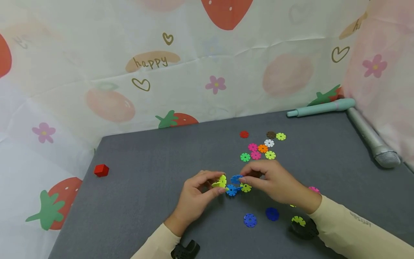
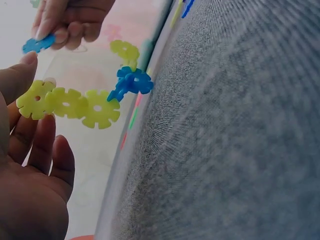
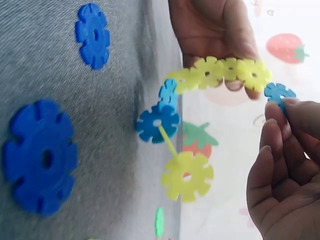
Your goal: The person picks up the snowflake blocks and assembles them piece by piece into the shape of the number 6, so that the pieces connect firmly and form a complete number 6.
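My left hand pinches one end of a curved chain of slotted plastic snowflake discs. In the left wrist view, its yellow discs interlock edge to edge, followed by blue discs and a further yellow disc at the far end. The chain hangs above the dark table. My right hand pinches a single blue disc between thumb and fingertips, close to the yellow disc at the held end. Whether those two touch, I cannot tell.
Loose discs in several colours, such as an orange disc, lie beyond my hands. Two dark blue discs, one being a flat disc, lie nearer. A red block sits left; a mint-green stick and a grey microphone lie back right.
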Tool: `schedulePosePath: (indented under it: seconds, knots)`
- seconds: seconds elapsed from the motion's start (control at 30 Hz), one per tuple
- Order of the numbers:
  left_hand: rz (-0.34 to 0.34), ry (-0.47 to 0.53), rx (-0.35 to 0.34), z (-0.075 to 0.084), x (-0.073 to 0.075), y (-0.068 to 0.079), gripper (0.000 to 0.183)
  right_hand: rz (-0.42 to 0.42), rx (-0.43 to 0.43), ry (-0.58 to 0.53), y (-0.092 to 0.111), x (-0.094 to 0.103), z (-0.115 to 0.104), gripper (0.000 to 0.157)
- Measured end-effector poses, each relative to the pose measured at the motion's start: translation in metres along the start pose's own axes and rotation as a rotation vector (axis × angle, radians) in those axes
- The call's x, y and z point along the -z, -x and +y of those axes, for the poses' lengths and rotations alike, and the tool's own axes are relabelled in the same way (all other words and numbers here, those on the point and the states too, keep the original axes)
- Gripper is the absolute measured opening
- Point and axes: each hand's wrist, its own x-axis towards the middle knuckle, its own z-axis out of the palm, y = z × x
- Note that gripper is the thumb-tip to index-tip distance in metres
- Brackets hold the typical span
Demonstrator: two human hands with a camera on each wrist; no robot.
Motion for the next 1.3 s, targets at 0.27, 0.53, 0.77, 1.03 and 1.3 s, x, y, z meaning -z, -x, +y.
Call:
schedulePosePath:
  seconds: [0.27,0.53,0.77,1.03,1.3]
  knots:
    - [-0.004,-0.050,-0.015,0.000,0.000,-0.001,0.038,0.010,0.007,0.005,-0.009,-0.007,-0.005,0.010]
    - [0.000,-0.070,-0.014,0.001,0.000,-0.001,0.038,0.028,-0.014,0.009,-0.012,-0.009,-0.008,0.010]
    - [0.004,-0.069,-0.016,0.000,0.000,0.000,0.040,0.021,0.004,0.028,-0.012,-0.011,-0.006,0.009]
    - [0.006,-0.091,-0.028,0.001,-0.002,-0.001,0.038,0.037,0.083,0.112,-0.014,-0.012,-0.008,0.011]
    - [0.001,-0.108,-0.061,0.004,-0.004,0.000,0.037,0.005,0.087,0.154,-0.016,-0.013,-0.010,0.011]
